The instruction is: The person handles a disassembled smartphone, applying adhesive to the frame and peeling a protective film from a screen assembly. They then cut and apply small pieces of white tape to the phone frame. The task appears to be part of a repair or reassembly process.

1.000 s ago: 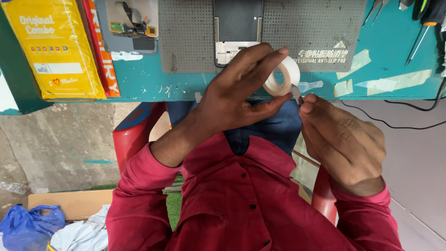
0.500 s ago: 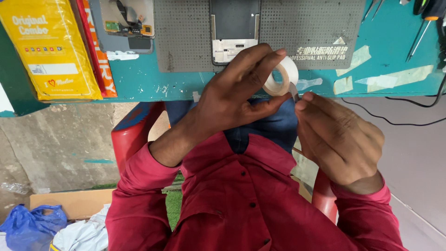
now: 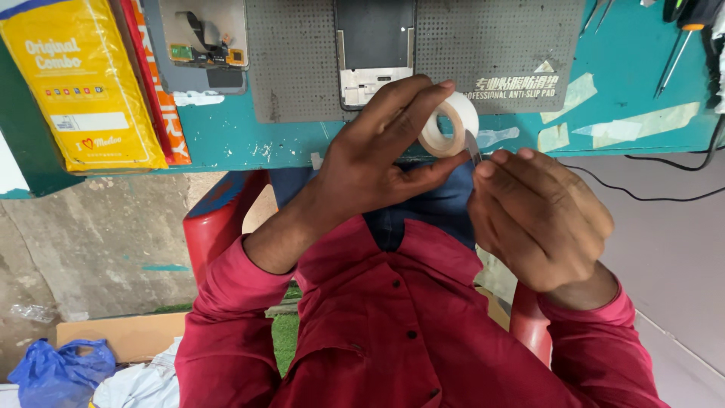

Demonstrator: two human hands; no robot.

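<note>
**Slowly, a strip is coming off the tape roll**

Nearest the camera, the person in the red shirt (image 3: 393, 332) is sitting on a red chair (image 3: 219, 227), both arms raised toward the desk. The left hand (image 3: 377, 162) is gripping a white tape roll (image 3: 451, 125), thumb under it and fingers curled over its top, just above the desk's near edge. The right hand (image 3: 540, 219) is pinching the loose end of the tape (image 3: 473, 145) between closed fingertips, touching the roll's lower side. Compared with a second ago, the right hand is sitting a little lower and further from the roll, so a short strip seems to be peeling free. Beyond the hands, a grey perforated mat (image 3: 453, 53) is lying on the teal desk (image 3: 287, 140) with a phone part (image 3: 374, 53) on it. Toward the far left corner, a yellow packet (image 3: 83, 83) is resting.
</note>
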